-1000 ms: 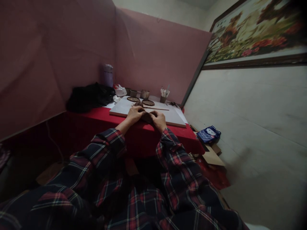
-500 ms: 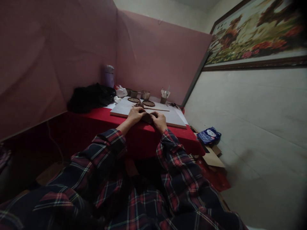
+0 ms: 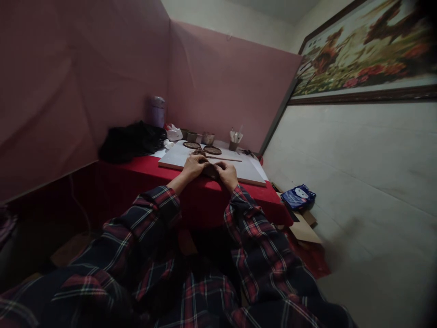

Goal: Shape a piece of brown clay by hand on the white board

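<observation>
Between my two hands is a dark brown piece of clay [image 3: 210,171], held at the front edge of a pale board [image 3: 174,159]. My left hand [image 3: 195,166] is closed on its left side, and my right hand [image 3: 226,173] grips its right side with bent fingers. Part of the clay is hidden by my fingers. Just beyond my hands, a rough brown clump [image 3: 199,151] lies on the board beside a thin brown stick [image 3: 225,159]. Two flat, round brown discs, a left disc [image 3: 191,145] and a right disc [image 3: 212,150], rest farther back.
Small cups [image 3: 191,136] and a holder with white-handled tools [image 3: 234,145] stand behind the board. A black bag [image 3: 133,141] and a purple bottle [image 3: 157,111] are at the left. The red cloth [image 3: 136,171] hangs over the table's front. Cardboard [image 3: 305,229] and a blue packet [image 3: 298,197] lie right.
The whole view has shifted slightly, so things sit a little lower. Both hands keep hold of the clay with almost no change in grip.
</observation>
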`<state>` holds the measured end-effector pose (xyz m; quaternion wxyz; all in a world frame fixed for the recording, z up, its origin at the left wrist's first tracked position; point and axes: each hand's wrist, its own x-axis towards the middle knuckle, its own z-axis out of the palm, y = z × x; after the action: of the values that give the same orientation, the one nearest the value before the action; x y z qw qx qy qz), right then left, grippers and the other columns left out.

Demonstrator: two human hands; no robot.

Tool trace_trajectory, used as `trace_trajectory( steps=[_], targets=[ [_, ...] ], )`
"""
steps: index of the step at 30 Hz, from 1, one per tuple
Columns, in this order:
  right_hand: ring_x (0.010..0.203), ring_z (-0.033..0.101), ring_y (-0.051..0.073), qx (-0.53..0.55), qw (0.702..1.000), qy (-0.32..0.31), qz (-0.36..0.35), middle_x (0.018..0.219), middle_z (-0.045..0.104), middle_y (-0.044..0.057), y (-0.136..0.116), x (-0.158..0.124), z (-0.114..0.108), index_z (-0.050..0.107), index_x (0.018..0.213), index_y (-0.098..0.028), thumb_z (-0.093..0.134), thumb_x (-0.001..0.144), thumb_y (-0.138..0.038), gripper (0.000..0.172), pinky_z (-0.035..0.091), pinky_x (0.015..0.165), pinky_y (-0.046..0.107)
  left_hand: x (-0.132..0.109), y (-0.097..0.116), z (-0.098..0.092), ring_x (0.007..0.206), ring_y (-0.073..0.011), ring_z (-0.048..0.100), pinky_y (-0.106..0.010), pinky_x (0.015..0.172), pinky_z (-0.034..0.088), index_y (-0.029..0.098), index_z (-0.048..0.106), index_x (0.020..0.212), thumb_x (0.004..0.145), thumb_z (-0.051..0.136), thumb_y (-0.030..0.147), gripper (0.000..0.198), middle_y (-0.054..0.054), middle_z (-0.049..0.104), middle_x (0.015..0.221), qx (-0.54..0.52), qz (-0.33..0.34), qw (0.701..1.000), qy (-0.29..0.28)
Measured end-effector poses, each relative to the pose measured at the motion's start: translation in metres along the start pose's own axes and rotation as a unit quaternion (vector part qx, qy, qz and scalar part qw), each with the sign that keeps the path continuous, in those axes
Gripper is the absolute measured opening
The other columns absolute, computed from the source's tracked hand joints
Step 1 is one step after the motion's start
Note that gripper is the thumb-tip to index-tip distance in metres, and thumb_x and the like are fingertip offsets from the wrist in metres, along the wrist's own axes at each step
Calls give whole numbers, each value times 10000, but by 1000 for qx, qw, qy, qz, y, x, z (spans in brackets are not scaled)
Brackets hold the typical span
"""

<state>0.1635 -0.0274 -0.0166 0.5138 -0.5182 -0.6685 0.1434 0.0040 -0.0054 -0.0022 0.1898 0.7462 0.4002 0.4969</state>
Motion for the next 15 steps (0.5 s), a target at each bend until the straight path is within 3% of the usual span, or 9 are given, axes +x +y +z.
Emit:
trace_trajectory(
  steps=[7, 11, 15],
  targets=[
    [819, 655, 173, 44, 999, 10, -5, 849, 725, 27, 4, 13, 13, 699, 849, -182, 596, 787, -340, 198, 511, 778, 285, -1, 2, -1, 844, -185, 648, -277, 780, 476, 170, 737, 855, 765, 631, 223, 149, -54, 741, 888, 23, -13, 997, 70],
    [836, 647, 166, 10, 1000, 5, -17, 891, 719, 5, 6, 9, 16, 683, 925, -217, 636, 744, -311, 209, 509, 792, 288, 1, -3, 1, 846, -192, 645, -282, 779, 475, 166, 736, 860, 764, 636, 228, 152, -60, 737, 884, 22, -14, 997, 69],
    [800, 636, 166, -8, 1000, 6, -2, 846, 708, 4, 4, 6, 14, 671, 880, -198, 627, 714, -254, 181, 503, 777, 292, 2, -5, 1, 827, -183, 645, -275, 770, 481, 170, 732, 837, 754, 636, 217, 135, -50, 733, 860, 0, -5, 998, 60]
  ],
)
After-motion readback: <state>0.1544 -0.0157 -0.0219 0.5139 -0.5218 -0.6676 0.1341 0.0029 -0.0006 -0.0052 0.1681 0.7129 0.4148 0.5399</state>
